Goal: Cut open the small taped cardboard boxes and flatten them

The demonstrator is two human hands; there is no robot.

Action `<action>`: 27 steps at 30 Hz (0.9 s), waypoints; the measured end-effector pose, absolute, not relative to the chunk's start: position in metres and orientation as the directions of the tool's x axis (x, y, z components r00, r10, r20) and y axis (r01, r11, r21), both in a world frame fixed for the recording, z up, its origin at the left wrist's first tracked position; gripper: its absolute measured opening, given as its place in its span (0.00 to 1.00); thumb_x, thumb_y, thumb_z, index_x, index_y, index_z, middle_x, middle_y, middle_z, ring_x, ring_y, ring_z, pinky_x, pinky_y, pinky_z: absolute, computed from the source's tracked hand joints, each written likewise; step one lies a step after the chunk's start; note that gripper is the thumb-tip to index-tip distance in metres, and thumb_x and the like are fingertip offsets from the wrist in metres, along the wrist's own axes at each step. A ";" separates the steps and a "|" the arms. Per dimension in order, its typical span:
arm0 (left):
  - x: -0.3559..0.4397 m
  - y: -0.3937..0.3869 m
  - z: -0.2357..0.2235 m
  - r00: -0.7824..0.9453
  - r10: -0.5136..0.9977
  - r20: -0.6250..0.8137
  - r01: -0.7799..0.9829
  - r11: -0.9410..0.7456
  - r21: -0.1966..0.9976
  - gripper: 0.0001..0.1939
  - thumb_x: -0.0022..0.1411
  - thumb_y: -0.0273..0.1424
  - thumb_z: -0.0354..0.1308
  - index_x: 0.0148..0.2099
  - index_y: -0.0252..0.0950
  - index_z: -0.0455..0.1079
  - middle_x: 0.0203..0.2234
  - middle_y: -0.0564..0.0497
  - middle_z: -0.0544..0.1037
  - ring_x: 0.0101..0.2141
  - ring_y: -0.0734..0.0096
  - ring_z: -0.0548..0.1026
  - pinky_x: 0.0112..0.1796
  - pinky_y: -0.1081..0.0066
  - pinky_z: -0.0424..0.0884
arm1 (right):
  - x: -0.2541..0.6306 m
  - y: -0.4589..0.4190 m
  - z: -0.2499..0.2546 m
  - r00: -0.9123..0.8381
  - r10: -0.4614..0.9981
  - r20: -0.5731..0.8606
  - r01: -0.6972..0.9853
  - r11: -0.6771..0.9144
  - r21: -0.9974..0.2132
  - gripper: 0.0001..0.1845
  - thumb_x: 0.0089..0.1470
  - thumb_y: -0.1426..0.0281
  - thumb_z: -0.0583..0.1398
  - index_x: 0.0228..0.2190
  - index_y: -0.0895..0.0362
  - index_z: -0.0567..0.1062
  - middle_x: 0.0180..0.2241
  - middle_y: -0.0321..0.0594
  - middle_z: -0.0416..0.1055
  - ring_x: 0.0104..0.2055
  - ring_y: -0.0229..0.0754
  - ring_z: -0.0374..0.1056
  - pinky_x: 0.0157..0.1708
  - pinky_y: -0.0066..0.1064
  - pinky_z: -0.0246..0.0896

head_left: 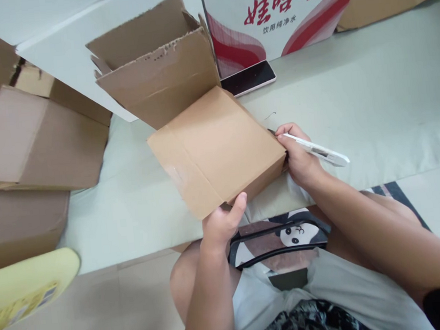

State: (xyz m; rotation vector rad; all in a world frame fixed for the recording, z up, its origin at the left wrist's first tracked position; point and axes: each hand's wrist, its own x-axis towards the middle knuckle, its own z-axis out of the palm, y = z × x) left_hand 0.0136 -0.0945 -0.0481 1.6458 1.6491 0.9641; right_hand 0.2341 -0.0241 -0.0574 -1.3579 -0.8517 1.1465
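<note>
A brown cardboard box point(221, 139) lies tilted in front of me, with a flap sticking out on its left. My left hand point(222, 222) is closed on the box's near edge, thumb up along its side and the other fingers hidden beneath. In my right hand point(299, 159) is a white utility knife point(325, 153), pinched near its front end, with its handle pointing right. The knife's dark tip is at the right edge of the box; whether it touches the cardboard I cannot tell. An open cardboard box point(159, 85) stands directly behind.
A phone point(251, 78) lies on the pale green cloth point(371, 95), before a white carton with red lettering point(288, 20). Several brown boxes point(63, 132) are piled at left. A yellow-green object point(33, 279) juts in at lower left. A bag with a panda print point(280, 239) is below my hands.
</note>
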 end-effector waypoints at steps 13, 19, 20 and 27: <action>0.016 -0.094 -0.049 -0.039 0.996 0.076 0.555 -0.042 0.831 0.33 0.63 0.60 0.59 0.53 0.37 0.80 0.51 0.41 0.84 0.68 0.53 0.70 0.74 0.53 0.56 | 0.233 -0.026 -0.054 0.297 0.934 -0.197 -0.130 -0.165 -0.978 0.10 0.53 0.60 0.61 0.33 0.50 0.66 0.24 0.30 0.58 0.25 0.38 0.52 0.24 0.33 0.43; 0.016 -0.094 -0.049 -0.050 0.996 0.072 0.552 -0.033 0.833 0.33 0.63 0.61 0.59 0.52 0.38 0.80 0.50 0.41 0.84 0.67 0.52 0.71 0.74 0.54 0.56 | 0.233 -0.026 -0.056 0.297 0.939 -0.171 -0.108 -0.145 -0.984 0.09 0.54 0.61 0.61 0.33 0.49 0.67 0.25 0.31 0.59 0.26 0.39 0.54 0.27 0.33 0.45; 0.016 -0.094 -0.049 -0.050 0.996 0.069 0.548 -0.030 0.836 0.33 0.63 0.60 0.59 0.53 0.38 0.80 0.50 0.41 0.84 0.68 0.53 0.71 0.74 0.54 0.56 | 0.234 -0.025 -0.057 0.297 0.940 -0.167 -0.103 -0.143 -0.984 0.09 0.54 0.61 0.61 0.33 0.49 0.66 0.25 0.31 0.59 0.26 0.39 0.54 0.27 0.33 0.45; 0.016 -0.094 -0.049 -0.062 0.996 0.059 0.532 -0.017 0.847 0.35 0.62 0.61 0.60 0.55 0.37 0.79 0.54 0.39 0.82 0.68 0.49 0.69 0.73 0.50 0.57 | 0.234 -0.025 -0.058 0.298 0.942 -0.156 -0.104 -0.130 -0.986 0.09 0.54 0.61 0.62 0.33 0.50 0.67 0.25 0.32 0.59 0.27 0.39 0.54 0.27 0.33 0.45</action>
